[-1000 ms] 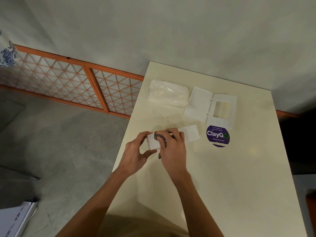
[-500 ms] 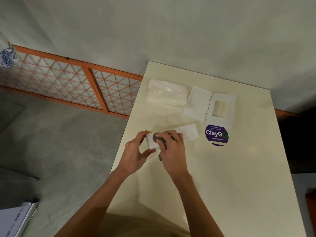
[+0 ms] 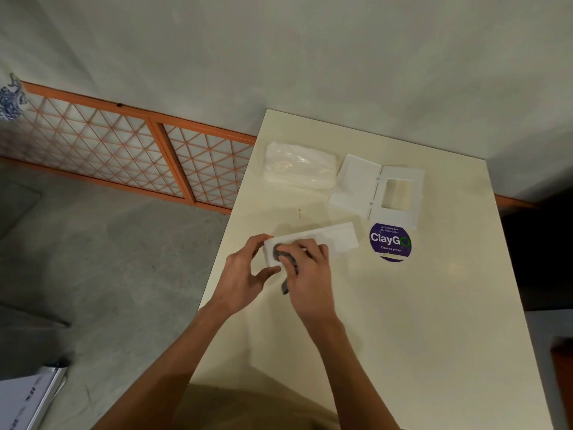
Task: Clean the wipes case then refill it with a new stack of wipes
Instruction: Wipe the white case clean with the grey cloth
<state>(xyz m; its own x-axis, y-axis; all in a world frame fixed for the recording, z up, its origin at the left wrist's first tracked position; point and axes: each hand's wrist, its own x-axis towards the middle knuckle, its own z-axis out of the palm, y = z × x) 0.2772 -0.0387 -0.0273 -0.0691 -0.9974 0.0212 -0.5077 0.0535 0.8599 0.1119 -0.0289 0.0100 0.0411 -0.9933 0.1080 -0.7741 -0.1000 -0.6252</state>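
Near left edge of table [image 3: 403, 321]: wipes case [image 3: 338, 240] lies flat | left hand [image 3: 245, 274] pinches its left end | right hand [image 3: 307, 274] presses grey cloth [image 3: 283, 254] inside, apparently | light, rigid, likely slippery plastic; grip by end walls | wipes stack [image 3: 299, 166] far.

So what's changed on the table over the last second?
Almost nothing. The right hand still rubs the dark grey cloth on the white plastic case tray, and the left hand still steadies its end. The wrapped wipes stack, hinged white lid and purple round sticker stayed put.
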